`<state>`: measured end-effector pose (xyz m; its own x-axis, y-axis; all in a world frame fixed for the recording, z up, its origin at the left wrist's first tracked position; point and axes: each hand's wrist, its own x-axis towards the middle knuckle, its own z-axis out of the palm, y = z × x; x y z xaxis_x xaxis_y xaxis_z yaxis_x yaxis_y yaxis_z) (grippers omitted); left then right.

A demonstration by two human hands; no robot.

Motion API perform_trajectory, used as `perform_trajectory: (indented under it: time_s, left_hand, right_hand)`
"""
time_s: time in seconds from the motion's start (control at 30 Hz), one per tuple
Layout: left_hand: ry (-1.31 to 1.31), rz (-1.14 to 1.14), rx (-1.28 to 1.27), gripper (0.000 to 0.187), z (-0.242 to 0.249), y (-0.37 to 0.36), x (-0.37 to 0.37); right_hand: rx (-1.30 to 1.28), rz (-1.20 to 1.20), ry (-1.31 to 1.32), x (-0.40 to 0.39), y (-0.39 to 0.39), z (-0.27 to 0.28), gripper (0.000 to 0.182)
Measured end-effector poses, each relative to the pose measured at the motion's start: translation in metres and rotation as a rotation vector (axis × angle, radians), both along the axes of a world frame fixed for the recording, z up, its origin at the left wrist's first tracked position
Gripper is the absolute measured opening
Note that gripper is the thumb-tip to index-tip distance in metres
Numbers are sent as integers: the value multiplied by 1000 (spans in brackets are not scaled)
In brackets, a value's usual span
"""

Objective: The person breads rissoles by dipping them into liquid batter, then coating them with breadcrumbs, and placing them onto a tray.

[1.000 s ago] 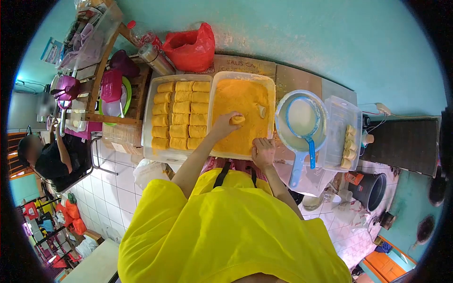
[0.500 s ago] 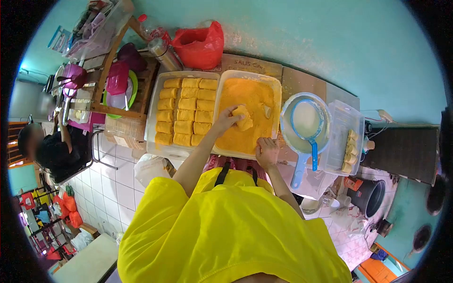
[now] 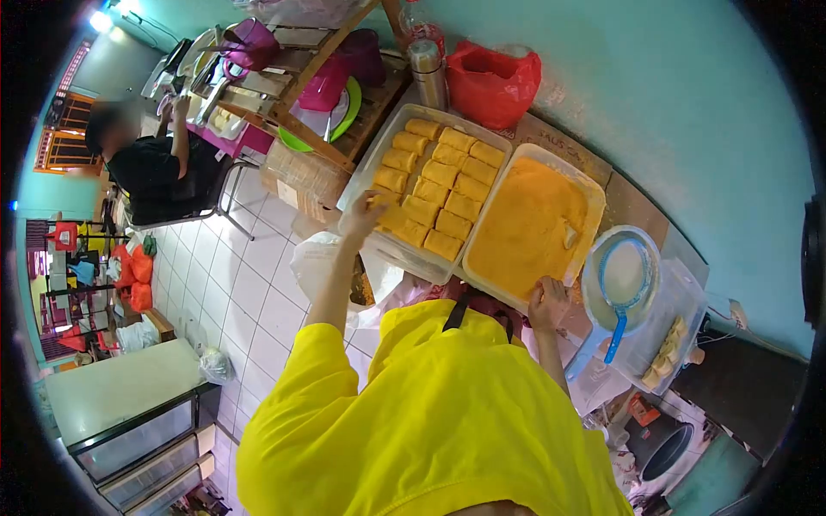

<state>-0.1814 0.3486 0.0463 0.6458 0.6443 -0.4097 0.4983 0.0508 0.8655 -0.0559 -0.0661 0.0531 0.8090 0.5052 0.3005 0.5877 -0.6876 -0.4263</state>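
Our left hand (image 3: pixel 361 215) is at the near left corner of the shallow tray (image 3: pixel 371 156), its fingers bent around the end of a coated roll (image 3: pixel 389 198). Blur hides the fingertips, so we cannot tell whether they grip that roll or only touch it. Ahead and to the right of this hand, the other coated rolls (image 3: pixel 439 173) lie in close-set rows, many touching their neighbours. Our right hand (image 3: pixel 549 303) is by the near right edge of the crumb tub (image 3: pixel 595 206), fingers curled inward; we cannot see whether anything is inside them. Forward of it, a pale piece (image 3: pixel 570 236) lies on the orange crumbs (image 3: pixel 525 215).

With so little slack between rows, a low sweep of our left hand could nudge a roll askew or rub off its coating, and a hard pinch could dent it, as the rolls look soft. To the right of our right hand stands a bowl (image 3: pixel 588 275) with a blue strainer (image 3: pixel 616 337) across it; a careless elbow or wrist could catch either handle and tip pale liquid towards the crumbs, making them clump.
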Motion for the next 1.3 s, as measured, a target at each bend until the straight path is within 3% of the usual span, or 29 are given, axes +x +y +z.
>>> perform_trajectory:
  time_s: [0.1,0.2,0.4,0.5,0.57,0.63,0.7,0.77,0.83,0.93,1.03,1.13,1.23,1.3]
  left_hand:
    - [67,118,-163,29,-23,26,-21]
    - [292,-54,68,28,-35,39,-31]
    - [448,-171,827,35,-51,30,-31]
    - [506,-96,974,37,6,-11,1]
    - [385,-105,704,39,58,-39,38]
    - [-94,-193,591,40,46,-65,64]
    - [53,-270,196,35,90,-118,104]
    - [-17,-498,-50,33,59,-156,124]
    - [295,-685,-222,41,56,-194,142]
    - [346,-670,241,51,-27,-245,134]
    - [396,-515,60,58,-41,-272,147]
    - [150,-314,-643,65,0,-270,162]
    - [-44,-522,39,64,-12,-274,191]
    - [1,-746,403,66,-4,-274,218]
  right_hand:
    - [-39,1,-8,0,0,-2,3]
    - [-36,-7,34,-1,1,2,3]
    - [-88,-11,38,0,-1,-2,3]
    - [-65,5,24,0,-1,-1,3]
    - [-44,5,21,0,-2,-4,4]
    - [-52,4,28,1,-3,-7,5]
    - [-89,1,49,1,-5,-9,5]
    - [-32,-5,62,-1,-3,-12,6]
    - [-6,-5,57,0,-4,-5,8]
    - [4,-7,49,1,-3,7,10]
    - [11,-30,72,-2,-4,4,13]
    - [8,-13,66,3,-5,6,15]
    - [41,-8,73,-1,-7,4,16]
    - [26,-11,71,1,-7,6,17]
